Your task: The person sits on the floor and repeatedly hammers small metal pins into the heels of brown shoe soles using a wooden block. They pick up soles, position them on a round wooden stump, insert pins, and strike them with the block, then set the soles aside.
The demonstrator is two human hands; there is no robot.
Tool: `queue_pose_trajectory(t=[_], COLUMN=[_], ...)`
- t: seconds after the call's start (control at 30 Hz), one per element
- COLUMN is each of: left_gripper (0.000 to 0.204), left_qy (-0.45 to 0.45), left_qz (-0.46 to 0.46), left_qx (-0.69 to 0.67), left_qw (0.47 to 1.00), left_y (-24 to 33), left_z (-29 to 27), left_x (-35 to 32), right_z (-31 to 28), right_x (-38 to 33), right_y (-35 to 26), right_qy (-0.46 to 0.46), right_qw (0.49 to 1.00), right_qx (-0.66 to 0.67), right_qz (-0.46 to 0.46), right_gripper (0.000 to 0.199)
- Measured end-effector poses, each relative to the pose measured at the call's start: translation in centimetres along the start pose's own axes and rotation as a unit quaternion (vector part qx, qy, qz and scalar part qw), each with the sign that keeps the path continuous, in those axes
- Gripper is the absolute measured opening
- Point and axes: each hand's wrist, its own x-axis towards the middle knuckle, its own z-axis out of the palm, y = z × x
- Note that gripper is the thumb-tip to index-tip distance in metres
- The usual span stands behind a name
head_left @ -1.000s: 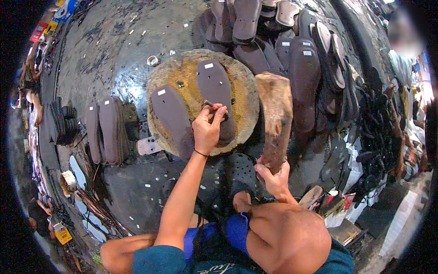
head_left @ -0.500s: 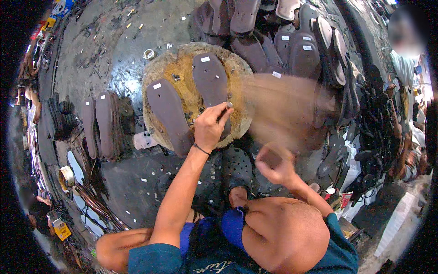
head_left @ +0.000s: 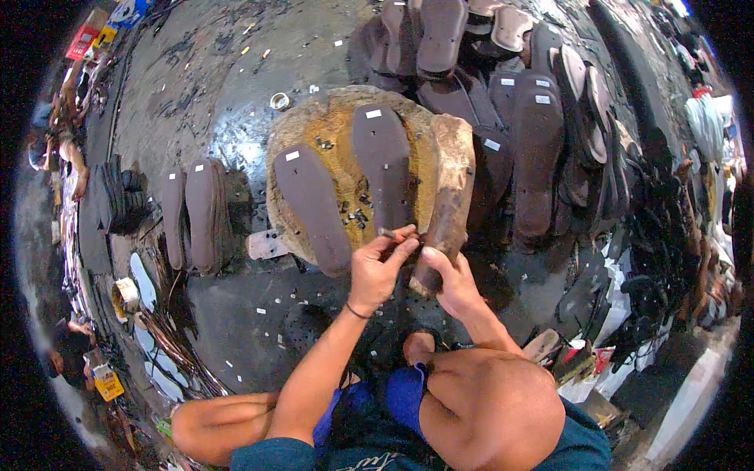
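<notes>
"What's changed?"
"Taking the round block as the clock, the wooden club no longer blurs outward; it shows sharp across the block's 3 o'clock edge."
"And the hands?"
"The right hand, between 4 and 5, is closed around the club's lower part. The left hand, drawn back to 6, pinches a small dark tool with a reddish part. I can't tell whether it touches the club."
"Edges?"
"The left sole overhangs the rim at 7. The right sole runs from 12 towards 5."
"Room?"
"Tight from 12 to 3, where piled soles crowd in; widest at 10, over scrap-strewn floor."
</notes>
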Motion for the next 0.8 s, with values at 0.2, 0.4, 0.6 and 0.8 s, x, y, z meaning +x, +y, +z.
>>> queue_pose_trajectory(t=[0.2,0.4,0.6,0.8], left_gripper=[0.027,0.028,0.024,0.022], left_qy=[0.154,0.114,0.144,0.154], left_qz=[-0.052,-0.015,0.045,0.130], left_qx=[-0.136,0.017,0.113,0.217], left_qw=[0.977,0.993,0.982,0.955], left_y=[-0.7,-1.8,-2.5,-2.3], left_z=[-3.5,-3.7,-2.4,-2.2], left_x=[3.4,6.3,6.4,5.5], right_z=[-0.7,-1.1,2.0,3.1], right_x=[-0.7,-2.3,-5.4,-6.1], right_y=[-0.3,-0.5,-5.9,-10.5], right_qy=[0.085,0.075,0.045,-0.152], right_qw=[0.972,0.942,0.950,0.898], right_qx=[-0.211,-0.294,-0.268,-0.092], right_qz=[-0.065,-0.141,-0.152,-0.404], right_gripper=[0.035,0.031,0.052,0.081])
